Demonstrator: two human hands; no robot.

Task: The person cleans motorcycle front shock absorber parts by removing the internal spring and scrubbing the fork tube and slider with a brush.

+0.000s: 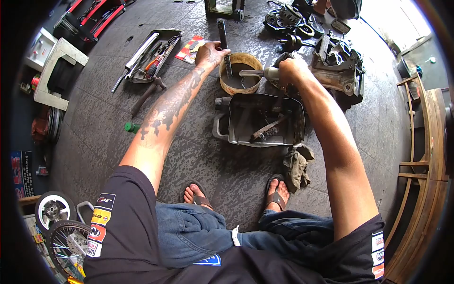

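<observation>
My left hand (211,54) pinches a long dark coil spring (222,35), held nearly upright with its lower end inside a round yellowish tub (258,64). Closed around a light-coloured tool handle (271,73) is my right hand (292,71); the tool's pale metal end points left over the tub. Dark liquid seems to lie in the tub. Just below it stands a rectangular metal-rimmed pan (266,143) with a dirty brush-like piece (268,128) in it. Some of the right hand's fingertips are hidden.
A tool tray (156,57) and a hammer (149,94) lie at the left, near a red-yellow packet (190,49). An engine casing (338,71) and gear parts (288,19) stand at the right. A rag (297,168) lies by my foot; a green-capped bottle (132,127) is near my left forearm.
</observation>
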